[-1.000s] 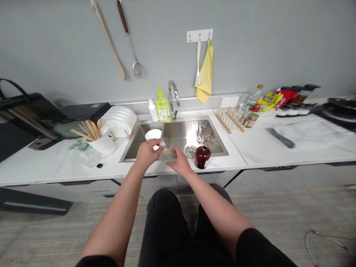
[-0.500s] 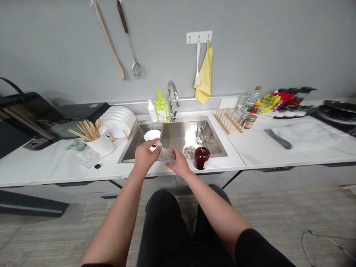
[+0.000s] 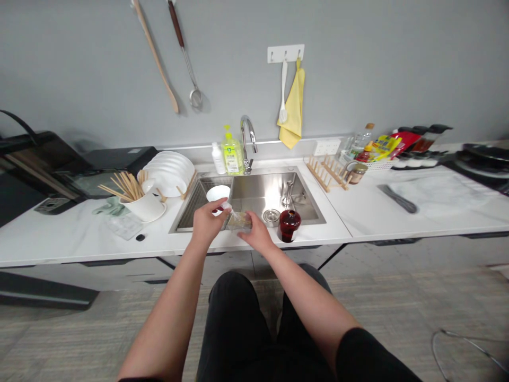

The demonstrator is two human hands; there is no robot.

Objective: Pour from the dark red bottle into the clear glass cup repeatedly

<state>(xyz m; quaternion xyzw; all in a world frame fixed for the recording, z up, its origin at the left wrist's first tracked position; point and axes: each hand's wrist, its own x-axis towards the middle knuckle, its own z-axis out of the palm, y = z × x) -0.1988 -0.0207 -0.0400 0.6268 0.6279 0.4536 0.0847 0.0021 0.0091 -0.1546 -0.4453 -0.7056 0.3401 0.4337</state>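
- Left hand [image 3: 207, 224]: fingers [image 3: 219, 210] curled and closed in a pinch on a small whitish tab [image 3: 226, 206]; exact grip partly hidden.
- Right hand [image 3: 256, 234]: fingers [image 3: 249, 217] bent over the far end of a clear plastic packet [image 3: 239, 220], holding it from above, not spread.
- Packet: yellowish contents, blurred; long axis runs left to right, nearly level, its left end pointing at the left hand. Sits above the near edge of the steel sink [image 3: 266, 193], between both hands.
- Tab: points up and right, toward a white bowl [image 3: 218, 193] in the sink's left side.
- Right of the packet: dark red lidded jar [image 3: 289, 225], upright at the sink's near right corner, just beside the right hand.
- Far rim: chrome faucet [image 3: 247, 135], green dish soap bottle [image 3: 233, 156].
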